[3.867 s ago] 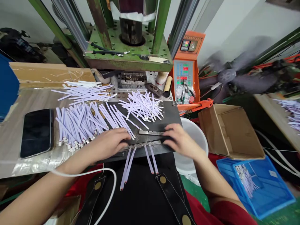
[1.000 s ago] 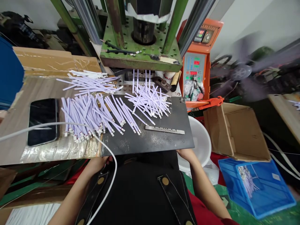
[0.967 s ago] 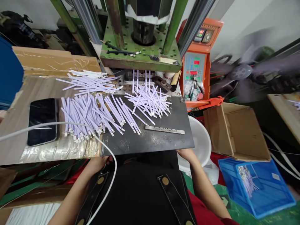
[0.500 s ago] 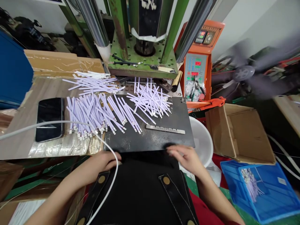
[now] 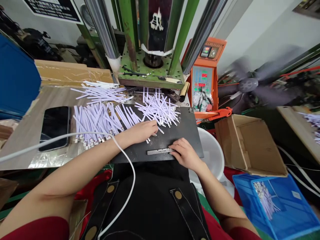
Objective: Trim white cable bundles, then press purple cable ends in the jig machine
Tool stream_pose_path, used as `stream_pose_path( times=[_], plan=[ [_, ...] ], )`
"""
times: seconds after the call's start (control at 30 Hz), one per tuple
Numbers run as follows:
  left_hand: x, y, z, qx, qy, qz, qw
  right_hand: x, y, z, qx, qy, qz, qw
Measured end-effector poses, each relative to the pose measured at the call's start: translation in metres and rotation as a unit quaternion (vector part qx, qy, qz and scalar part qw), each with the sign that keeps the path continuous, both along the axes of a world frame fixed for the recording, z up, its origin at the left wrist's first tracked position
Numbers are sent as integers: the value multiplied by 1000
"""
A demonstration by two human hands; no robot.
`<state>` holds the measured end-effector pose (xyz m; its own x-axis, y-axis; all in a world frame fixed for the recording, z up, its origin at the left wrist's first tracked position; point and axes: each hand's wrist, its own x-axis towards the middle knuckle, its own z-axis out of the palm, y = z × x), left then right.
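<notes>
The hands are apart, both resting on the black steel plate (image 5: 181,131). The left hand (image 5: 142,131) lies palm down near the middle of the plate, its fingertips close to the loose ends of the lilac-white flat strips (image 5: 158,111), which form a heap just past it and a thicker bundle to its left. The right hand (image 5: 185,153) sits near the plate's front edge, its fingers on the right end of a notched steel bar (image 5: 158,151); I cannot tell whether they grip it or only press on it. The bar lies flat between the two hands. A light, even touch seems best here, since the bar could skid on the smooth plate and the strips beside it scatter easily. Left of the left hand, a smartphone (image 5: 55,128) lies on the counter (image 5: 50,96), and a white cable (image 5: 131,190) crosses the forearm. Ahead stands a green press (image 5: 152,75); right of the right hand are a white bucket (image 5: 212,156) and a blue crate (image 5: 275,206).
</notes>
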<state>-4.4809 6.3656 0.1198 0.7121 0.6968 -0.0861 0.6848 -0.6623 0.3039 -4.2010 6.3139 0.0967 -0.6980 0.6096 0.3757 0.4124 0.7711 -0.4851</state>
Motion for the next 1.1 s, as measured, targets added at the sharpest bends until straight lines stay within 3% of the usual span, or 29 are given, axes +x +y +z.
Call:
stream_pose_path(
  times=[0.1,0.17,0.27,0.37,0.43,0.53,0.6,0.63,0.7,0.77,0.8,0.83,0.87,1.0,1.1],
  plan=[
    [-7,-16,-1,62,19,-9,998,-23,24,25,-27,39,52,998],
    [-14,-27,-3,100,-13,-3,995,-51,52,37,-24,44,51,997],
    [-27,-42,0,144,-116,15,983,-105,93,41,-33,-67,65,995],
    [-47,-65,14,167,-220,71,958,-140,113,36,-42,-216,95,971],
    [-67,-86,25,170,-258,138,941,-138,115,32,-34,-260,88,961],
    [-97,-117,33,152,-286,239,915,-111,111,33,-51,-248,44,966],
    [-108,-127,29,149,-331,338,869,-98,103,37,-78,-220,33,972],
    [-108,-127,25,148,-376,390,828,-98,96,38,-96,-211,30,972],
    [-100,-121,15,117,-497,470,720,-109,79,41,-132,-223,15,966],
    [-85,-111,7,40,-599,493,630,-128,59,41,-168,-266,-11,949],
    [-76,-107,3,0,-624,487,611,-137,51,41,-183,-287,-18,940],
    [-68,-104,1,-33,-630,475,613,-145,45,41,-198,-300,-20,933],
    [-60,-103,-1,-56,-622,455,635,-149,42,42,-213,-305,-19,928],
    [-36,-110,-8,-33,-506,308,805,-135,49,49,-257,-271,-15,928],
    [-20,-113,-16,31,-447,196,872,-99,56,54,-283,-201,-17,938]
  ],
)
